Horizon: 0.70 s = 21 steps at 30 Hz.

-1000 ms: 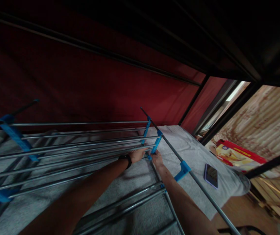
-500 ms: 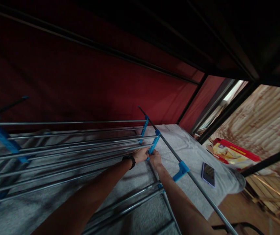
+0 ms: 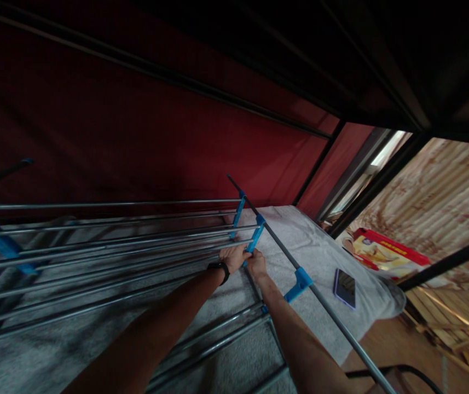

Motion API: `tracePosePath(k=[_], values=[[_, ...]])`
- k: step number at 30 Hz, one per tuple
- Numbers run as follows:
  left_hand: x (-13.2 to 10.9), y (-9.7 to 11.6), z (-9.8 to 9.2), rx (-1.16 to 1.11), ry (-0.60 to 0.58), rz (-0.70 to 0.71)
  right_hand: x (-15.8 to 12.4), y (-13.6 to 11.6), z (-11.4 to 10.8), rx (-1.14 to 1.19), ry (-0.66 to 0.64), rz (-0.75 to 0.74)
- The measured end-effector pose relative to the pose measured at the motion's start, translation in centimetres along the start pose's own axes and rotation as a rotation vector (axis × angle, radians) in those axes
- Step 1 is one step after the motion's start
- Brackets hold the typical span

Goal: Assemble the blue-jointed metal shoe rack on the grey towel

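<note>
A rack of thin metal tubes point(image 3: 135, 239) with blue plastic connectors lies across the grey bedding. Both hands meet at the lower end of one upright blue connector point(image 3: 255, 236). From its left side my left hand point(image 3: 233, 257), below a black wristband, is closed on that end; its fingertips are partly hidden. On the other side my right hand point(image 3: 256, 264) pinches the same end, fingers bent. A long tube point(image 3: 279, 244) runs past the connector's top, through another blue connector point(image 3: 300, 283) beside my right forearm.
Grey bedding point(image 3: 312, 235) spreads under the rack. A phone point(image 3: 345, 288) lies on it at the right, with a red and yellow package point(image 3: 390, 253) beyond. Dark bed-frame bars point(image 3: 316, 169) and a red curtain point(image 3: 156, 148) enclose the space. Wooden slats point(image 3: 443, 317) stand at lower right.
The whole view has shifted slightly, so the rack and phone appear a little further left. Both hands stay at the same connector end.
</note>
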State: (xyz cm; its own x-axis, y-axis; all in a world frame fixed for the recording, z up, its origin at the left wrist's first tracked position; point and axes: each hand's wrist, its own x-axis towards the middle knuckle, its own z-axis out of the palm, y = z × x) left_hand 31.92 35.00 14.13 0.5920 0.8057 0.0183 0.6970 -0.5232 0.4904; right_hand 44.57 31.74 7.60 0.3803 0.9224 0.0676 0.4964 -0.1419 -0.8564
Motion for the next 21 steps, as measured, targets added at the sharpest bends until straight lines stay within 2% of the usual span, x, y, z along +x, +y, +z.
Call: tracePosePath(k=[6, 21], values=[[-0.3, 0.9, 0.2, 0.038, 0.034, -0.058, 0.1, 0.1, 0.4, -0.052, 0.109, 0.022], [-0.3, 0.5, 0.4, 0.088, -0.007, -0.001, -0.2, 0.1, 0.7, -0.08, 0.118, 0.03]])
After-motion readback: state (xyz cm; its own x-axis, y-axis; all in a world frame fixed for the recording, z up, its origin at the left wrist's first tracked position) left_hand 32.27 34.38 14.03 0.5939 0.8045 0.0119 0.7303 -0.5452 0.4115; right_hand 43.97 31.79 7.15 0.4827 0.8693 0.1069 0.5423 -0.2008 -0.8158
